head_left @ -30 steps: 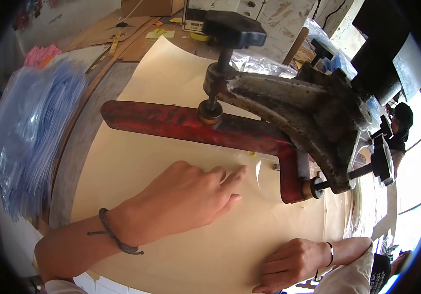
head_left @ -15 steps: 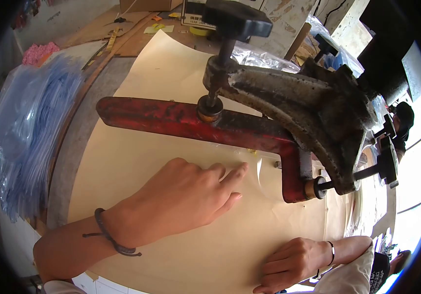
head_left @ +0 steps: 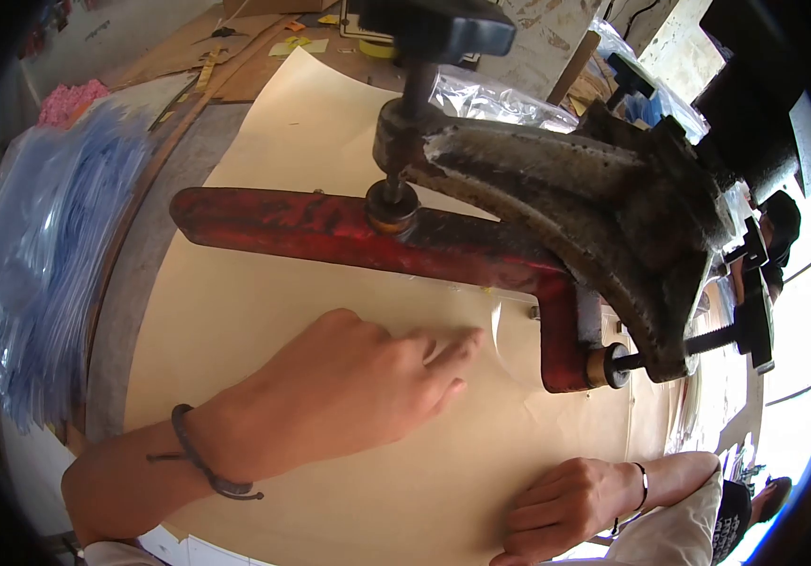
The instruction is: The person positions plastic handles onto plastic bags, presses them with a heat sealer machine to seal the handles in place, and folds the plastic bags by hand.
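Observation:
My left hand [head_left: 353,387] hovers low over or rests on a large tan sheet [head_left: 264,321], slightly blurred. Its index finger reaches right and its thumb is apart from it; I see nothing held. Just right of the fingertips is the curved, shiny edge of a clear film [head_left: 496,325]. At the lower right, my right hand [head_left: 561,505] lies on the sheet, fingers together and loosely bent, holding nothing visible. Beyond both hands, a red metal bar [head_left: 283,222] crosses above the sheet, under a worn metal machine arm [head_left: 537,170] with black screw knobs.
A stack of bluish clear plastic sheets [head_left: 47,255] lies at the left, with pink material [head_left: 70,102] behind it. A roll of yellow tape [head_left: 377,49] is at the back. A person [head_left: 779,231] shows at the far right. The bar's bent end [head_left: 566,354] stands near my hands.
The view has shifted slightly, moving the machine a little left in frame. My left fingertips have moved slightly down and right. My right hand stays put.

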`<action>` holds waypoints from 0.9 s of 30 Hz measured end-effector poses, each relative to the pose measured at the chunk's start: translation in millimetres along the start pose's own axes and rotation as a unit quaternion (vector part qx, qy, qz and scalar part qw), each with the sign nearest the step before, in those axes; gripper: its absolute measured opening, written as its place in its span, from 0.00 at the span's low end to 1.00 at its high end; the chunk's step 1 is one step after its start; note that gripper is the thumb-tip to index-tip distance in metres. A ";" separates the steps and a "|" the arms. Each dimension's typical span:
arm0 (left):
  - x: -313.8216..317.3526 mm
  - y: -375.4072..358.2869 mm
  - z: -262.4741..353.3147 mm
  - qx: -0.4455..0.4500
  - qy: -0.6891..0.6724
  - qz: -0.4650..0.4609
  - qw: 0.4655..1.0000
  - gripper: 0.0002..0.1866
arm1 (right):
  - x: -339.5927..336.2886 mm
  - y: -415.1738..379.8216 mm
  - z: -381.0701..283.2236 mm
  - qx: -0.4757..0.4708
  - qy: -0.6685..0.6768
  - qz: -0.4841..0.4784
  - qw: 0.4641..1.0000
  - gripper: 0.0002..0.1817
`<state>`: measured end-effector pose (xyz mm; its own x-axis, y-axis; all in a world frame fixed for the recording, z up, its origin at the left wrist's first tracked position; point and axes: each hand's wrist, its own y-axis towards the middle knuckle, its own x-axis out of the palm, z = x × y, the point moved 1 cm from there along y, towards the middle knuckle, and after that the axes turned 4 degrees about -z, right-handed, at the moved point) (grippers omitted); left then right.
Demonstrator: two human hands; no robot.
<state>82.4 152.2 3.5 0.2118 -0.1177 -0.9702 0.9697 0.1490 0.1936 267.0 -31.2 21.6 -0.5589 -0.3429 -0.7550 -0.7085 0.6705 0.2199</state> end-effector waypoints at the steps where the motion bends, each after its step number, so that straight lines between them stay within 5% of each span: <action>1: 1.9 -0.1 0.2 0.014 -0.013 0.010 1.000 0.24 | 0.5 -0.1 0.0 -0.001 -0.001 0.003 1.000 0.18; 27: -5.9 5.6 5.5 0.016 -0.022 0.007 1.000 0.22 | -9.4 -9.5 4.6 -0.049 -0.053 -0.014 0.997 0.15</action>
<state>87.3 148.3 11.2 0.2300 -0.1581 -0.9603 0.9698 0.1189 0.2128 281.0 -31.3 23.8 -0.4938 -0.2850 -0.8215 -0.7644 0.5927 0.2538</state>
